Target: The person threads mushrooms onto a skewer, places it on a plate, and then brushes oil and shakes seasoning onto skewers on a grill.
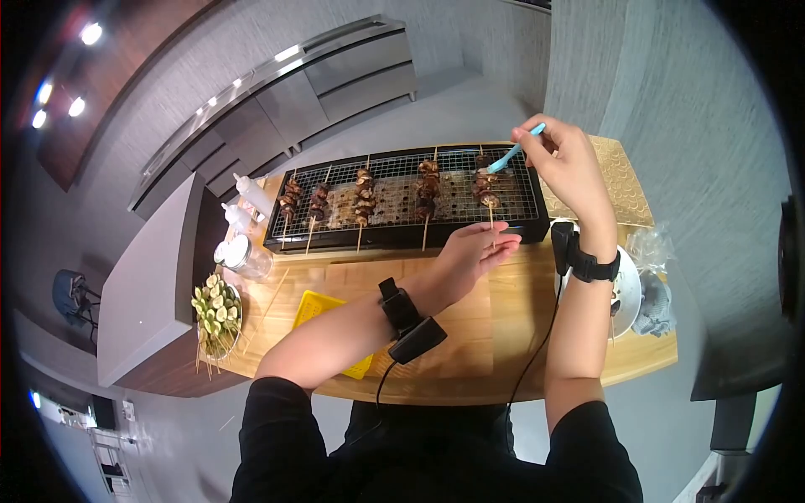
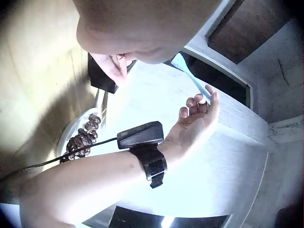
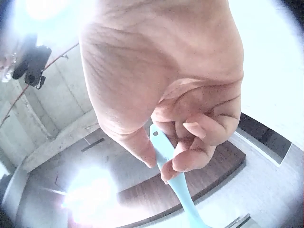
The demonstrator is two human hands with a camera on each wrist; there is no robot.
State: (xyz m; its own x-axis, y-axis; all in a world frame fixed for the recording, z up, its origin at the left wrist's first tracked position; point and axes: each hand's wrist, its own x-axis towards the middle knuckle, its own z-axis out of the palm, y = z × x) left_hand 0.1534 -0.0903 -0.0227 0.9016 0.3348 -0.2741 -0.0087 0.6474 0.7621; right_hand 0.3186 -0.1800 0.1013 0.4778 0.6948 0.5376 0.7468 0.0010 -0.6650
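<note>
In the head view a long black grill (image 1: 390,241) holds several meat skewers lying across its wire grate. My right hand (image 1: 563,163) pinches a light blue brush (image 1: 527,144) by its handle; the brush head touches the meat of the rightmost skewer (image 1: 486,189). At the grill's front edge, my left hand (image 1: 476,256) holds that skewer's stick between thumb and fingers. The right wrist view shows the blue handle (image 3: 178,183) between the thumb and curled fingers of my right hand (image 3: 166,85). My left hand (image 2: 137,28) fills the top of the left wrist view, its fingertips partly hidden.
White squeeze bottles (image 1: 253,194) and a glass jar (image 1: 248,256) stand left of the grill. Nearer are a plate of vegetable skewers (image 1: 218,312) and a yellow tray (image 1: 315,308). On the right sit a white plate (image 1: 627,293), partly behind my forearm, and a gold mat (image 1: 616,180).
</note>
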